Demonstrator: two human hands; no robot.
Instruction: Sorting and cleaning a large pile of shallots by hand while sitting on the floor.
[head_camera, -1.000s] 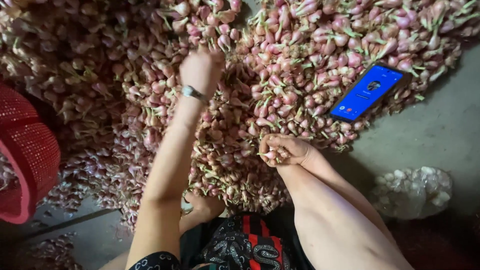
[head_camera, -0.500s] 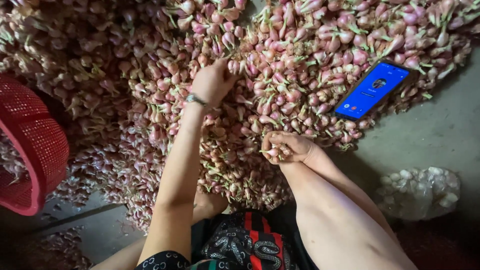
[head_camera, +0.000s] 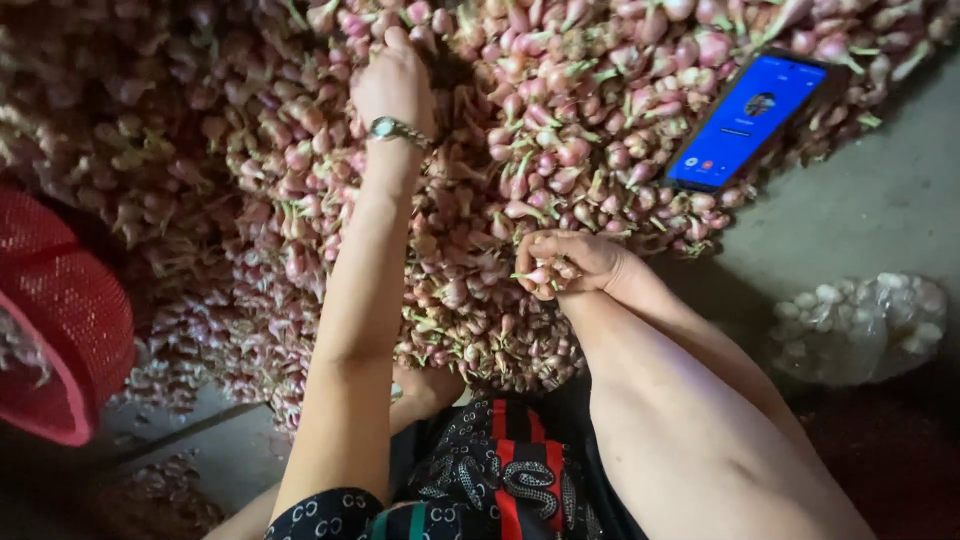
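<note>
Head view: left hand (head_camera: 392, 85) outstretched into shallots (head_camera: 560, 140), right hand (head_camera: 570, 265) curled.

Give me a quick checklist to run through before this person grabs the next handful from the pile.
1. Left hand on the heap of small pink-skinned shallots: ok, fingers dug in.
2. Right hand free: not ok, closed on a few shallots.
3. Lit blue-screened phone resting securely: cannot tell, it lies on the pile's slope.
4. Red plastic mesh basket close by: ok, at the person's left.
5. Silver wristwatch snug: ok, sits tight on the left wrist.
</note>
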